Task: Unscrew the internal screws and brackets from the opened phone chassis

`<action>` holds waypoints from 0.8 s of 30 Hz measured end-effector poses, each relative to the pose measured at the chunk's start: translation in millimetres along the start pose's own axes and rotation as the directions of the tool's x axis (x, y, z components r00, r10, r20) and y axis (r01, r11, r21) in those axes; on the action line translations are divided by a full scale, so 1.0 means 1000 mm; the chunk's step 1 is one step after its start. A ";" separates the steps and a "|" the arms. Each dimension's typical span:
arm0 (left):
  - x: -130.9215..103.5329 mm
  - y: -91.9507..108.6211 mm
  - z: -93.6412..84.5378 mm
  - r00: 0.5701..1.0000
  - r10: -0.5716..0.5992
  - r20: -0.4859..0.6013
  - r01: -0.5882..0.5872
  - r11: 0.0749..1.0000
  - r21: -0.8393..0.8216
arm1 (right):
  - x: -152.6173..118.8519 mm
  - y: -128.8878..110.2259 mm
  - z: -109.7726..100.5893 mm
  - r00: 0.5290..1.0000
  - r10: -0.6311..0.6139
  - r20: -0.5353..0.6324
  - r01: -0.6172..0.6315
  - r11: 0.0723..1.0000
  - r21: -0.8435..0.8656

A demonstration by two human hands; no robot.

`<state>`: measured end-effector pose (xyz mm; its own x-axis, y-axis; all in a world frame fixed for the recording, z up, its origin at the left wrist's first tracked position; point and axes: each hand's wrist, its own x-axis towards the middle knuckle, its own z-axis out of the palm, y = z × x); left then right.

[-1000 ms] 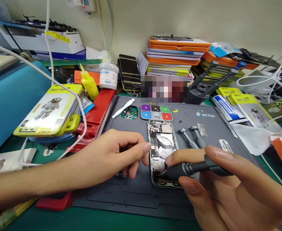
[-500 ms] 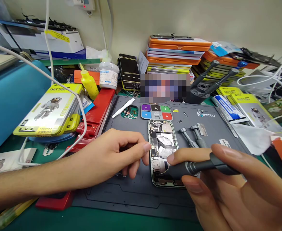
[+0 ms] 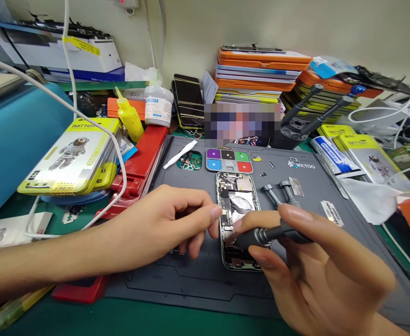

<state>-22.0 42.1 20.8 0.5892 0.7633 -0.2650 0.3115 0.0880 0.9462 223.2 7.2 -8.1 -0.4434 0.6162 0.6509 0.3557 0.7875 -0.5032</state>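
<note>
An opened smartphone (image 3: 238, 186) lies on the dark grey work mat (image 3: 191, 289), its circuit board and inner parts bare. My left hand (image 3: 180, 219) is closed, with thumb and forefinger at the phone's left edge and the other fingers curled under. A dark grey screwdriver (image 3: 262, 236) is gripped in my right hand (image 3: 316, 261), between thumb and fingers. It is tilted over the lower part of the phone, and its tip points at the lower left inside. The hand and handle hide the phone's lower right side.
Beyond the phone are a coloured magnetic pad (image 3: 229, 160) and a white plastic pry tool (image 3: 180, 154). More screwdrivers (image 3: 288, 191) and a thin blade (image 3: 332, 213) lie at the right. A red clamp-like tool (image 3: 142, 163), battery boxes (image 3: 72, 154) and a white cable (image 3: 121, 158) are at the left.
My right hand and the screwdriver have moved left over the phone, with the tip now further left in its lower part. My left hand has stayed at the phone's edge.
</note>
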 end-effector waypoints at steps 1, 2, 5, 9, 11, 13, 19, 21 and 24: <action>0.000 0.000 0.000 1.000 0.000 0.000 0.000 1.000 0.000 | 0.000 0.001 0.001 1.000 0.000 0.004 0.000 1.000 0.021; 0.000 0.000 0.000 1.000 0.000 -0.001 0.000 1.000 0.001 | 0.000 0.001 0.002 1.000 0.000 0.008 0.000 0.999 0.033; 0.000 0.001 0.000 1.000 -0.004 -0.002 0.004 1.000 0.005 | -0.002 0.002 0.004 1.000 -0.002 0.018 0.002 0.999 0.034; 0.000 0.001 0.001 1.000 -0.004 -0.004 0.004 1.000 0.004 | -0.003 0.001 0.005 0.999 -0.008 0.040 0.006 0.999 0.049; 0.000 0.001 0.001 1.000 -0.007 -0.005 0.007 1.000 0.011 | -0.002 0.001 0.005 0.999 -0.017 0.040 0.015 0.998 0.055; 0.000 0.001 0.001 1.000 -0.008 -0.002 0.008 1.000 0.011 | -0.001 0.002 0.005 0.999 -0.015 0.037 0.013 0.999 0.053; 0.000 0.001 0.001 1.000 -0.006 0.003 0.006 1.000 -0.013 | 0.000 0.003 0.002 0.998 -0.029 0.061 0.025 0.998 0.061; 0.000 0.001 0.001 1.000 -0.006 0.006 0.006 1.000 -0.017 | -0.001 0.003 0.002 0.998 -0.018 0.063 0.015 0.999 0.047; -0.001 0.000 0.001 1.000 -0.010 0.010 0.010 1.000 -0.011 | -0.002 0.001 0.001 0.999 0.004 0.033 -0.005 1.000 0.027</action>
<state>-22.1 40.9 21.0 0.5935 0.7561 -0.2759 0.3093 0.1022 0.9455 224.0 6.9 -11.0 -0.4690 0.6196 0.6294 0.3358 0.7842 -0.5218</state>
